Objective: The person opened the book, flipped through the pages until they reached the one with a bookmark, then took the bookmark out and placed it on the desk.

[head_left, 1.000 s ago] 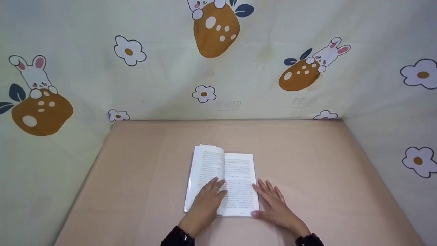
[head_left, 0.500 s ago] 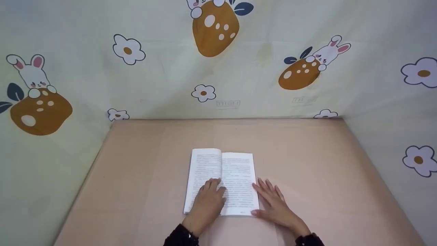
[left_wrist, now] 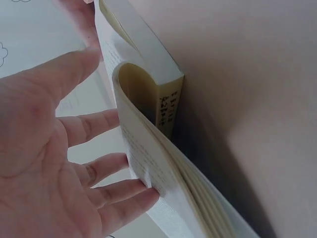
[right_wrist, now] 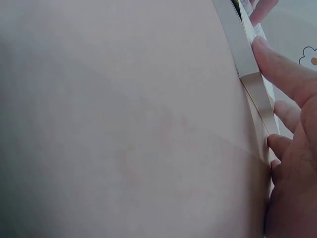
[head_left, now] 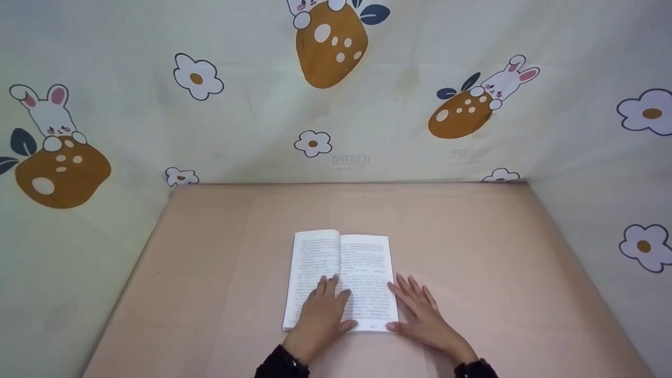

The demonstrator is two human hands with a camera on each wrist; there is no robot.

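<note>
An open book [head_left: 366, 268] with printed white pages lies on the table, its left pages bulging up near the spine. My left hand [head_left: 321, 317] rests over the left page, fingers spread toward the fold and thumb at the bottom of the right page. In the left wrist view its fingertips [left_wrist: 151, 192] press on the curved left page [left_wrist: 143, 148]. My right hand [head_left: 422, 317] lies at the book's right edge, thumb on the lower corner and index finger at the side. The right wrist view shows its thumb at the edge of the thick page block [right_wrist: 255, 87].
The pinkish-tan table [head_left: 210, 262] surrounds the book. A pale cloth [head_left: 252, 105] printed with rabbits, flowers and brown fruit hangs behind and along both sides. Dark sleeves [head_left: 281, 363] cover both wrists.
The raised left pages have come down flatter to the left. My left hand has shifted slightly right, its thumb now spread out onto the right page. My right hand stays put.
</note>
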